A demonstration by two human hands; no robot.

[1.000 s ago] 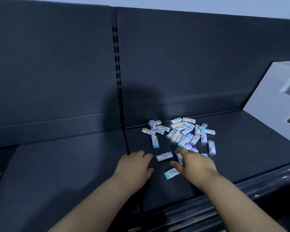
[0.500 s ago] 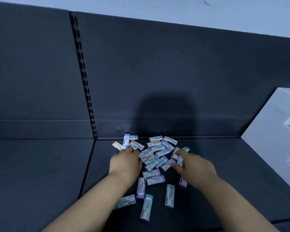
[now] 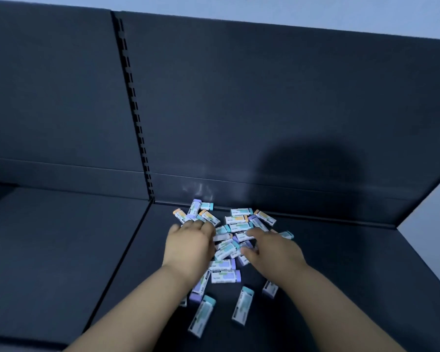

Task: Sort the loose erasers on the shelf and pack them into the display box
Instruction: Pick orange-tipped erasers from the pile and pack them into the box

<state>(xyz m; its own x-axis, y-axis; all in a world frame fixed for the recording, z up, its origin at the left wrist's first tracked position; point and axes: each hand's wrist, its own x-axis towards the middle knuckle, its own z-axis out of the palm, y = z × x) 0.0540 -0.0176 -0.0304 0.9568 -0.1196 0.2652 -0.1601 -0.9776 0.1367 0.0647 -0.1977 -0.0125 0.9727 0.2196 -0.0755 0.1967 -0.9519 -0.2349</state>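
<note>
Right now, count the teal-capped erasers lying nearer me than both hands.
2: left eraser beside the left forearm; right eraser between both forearms. Arms may hide more.

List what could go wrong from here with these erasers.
1. Stray erasers lie apart from the pile, on the near side beside both forearms. A sweep of the left hand or right hand may knock them off the shelf.
2. Orange, teal and purple ends are jumbled and overlapping in dim light, so colours may get mis-sorted.
</note>
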